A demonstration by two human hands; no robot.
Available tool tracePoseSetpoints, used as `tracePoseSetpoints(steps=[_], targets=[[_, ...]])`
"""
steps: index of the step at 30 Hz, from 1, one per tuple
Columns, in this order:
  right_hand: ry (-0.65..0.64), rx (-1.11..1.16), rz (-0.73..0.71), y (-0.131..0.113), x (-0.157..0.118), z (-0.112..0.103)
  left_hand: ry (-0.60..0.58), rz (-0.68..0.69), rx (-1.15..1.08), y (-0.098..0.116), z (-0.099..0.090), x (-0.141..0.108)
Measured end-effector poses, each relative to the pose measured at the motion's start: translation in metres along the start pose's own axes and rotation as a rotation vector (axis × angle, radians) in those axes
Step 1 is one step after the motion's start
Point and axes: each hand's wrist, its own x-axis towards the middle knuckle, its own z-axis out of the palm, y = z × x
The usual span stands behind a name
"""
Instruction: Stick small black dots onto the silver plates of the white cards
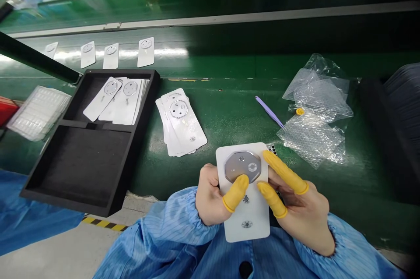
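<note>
A white phone back cover (236, 222) with a grey octagonal camera plate (243, 167) is held up in front of me, its face towards me. My left hand (218, 198) grips its left side, the thumb in a yellow finger cot pressed on the plate's lower edge. At the right edge, my right hand (295, 202) pinches the cover; its thumb and forefinger wear yellow finger cots too, and its other fingers are hidden behind. A small dark dotted piece (271, 149) peeks out behind the upper right corner. A loose pile of similar covers (183, 125) lies to the left.
A black two-part tray (131, 156) at left holds several covers (126, 101). More covers (146, 51) lie in a row behind it. To the right are purple tweezers (269, 111), clear bubble bags (316, 134), a yellow finger cot (299, 111) and a dark rack (390, 139). A blue sleeve (29, 217) shows at left.
</note>
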Motion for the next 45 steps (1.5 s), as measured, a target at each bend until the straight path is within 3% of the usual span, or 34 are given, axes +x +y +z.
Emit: tracePoseSetpoints(steps=[4,8,10,16,24,26,31,33,36,40,42,45], targets=[[-0.018,0.055,0.07,-0.001,0.002,0.002,0.015,-0.021,-0.064,-0.002,0.0,0.001],[-0.047,0.213,0.241,-0.001,0.004,0.007,-0.019,-0.213,-0.162,-0.002,-0.001,0.006],[-0.041,0.245,0.263,-0.001,0.004,0.008,-0.038,-0.24,-0.187,-0.003,-0.003,0.007],[-0.072,0.202,0.236,-0.005,0.005,0.01,-0.026,-0.009,-0.088,-0.007,-0.006,0.005],[-0.075,0.187,0.252,-0.007,0.005,0.014,0.133,0.041,-0.099,-0.019,0.001,-0.014],[-0.126,0.261,0.3,-0.005,0.005,0.016,0.137,-0.02,-0.128,-0.021,-0.002,-0.015],[-0.182,0.449,0.399,0.0,0.004,0.024,0.08,-0.404,-0.253,-0.019,-0.018,-0.008],[-0.184,0.438,0.397,0.002,0.003,0.025,0.045,-0.469,-0.298,-0.018,-0.022,-0.008],[-0.129,0.224,0.286,0.01,0.01,0.016,0.046,-0.485,-0.29,-0.018,-0.025,-0.009],[-0.069,-0.488,-0.02,0.034,0.05,-0.013,0.136,-0.436,-0.154,-0.022,-0.028,-0.005],[-0.125,-0.744,-0.108,0.05,0.076,-0.026,0.145,-0.431,-0.095,-0.026,-0.033,-0.002],[-0.238,-0.958,-0.076,0.076,0.108,-0.032,0.118,-0.436,0.035,-0.036,-0.042,0.001]])
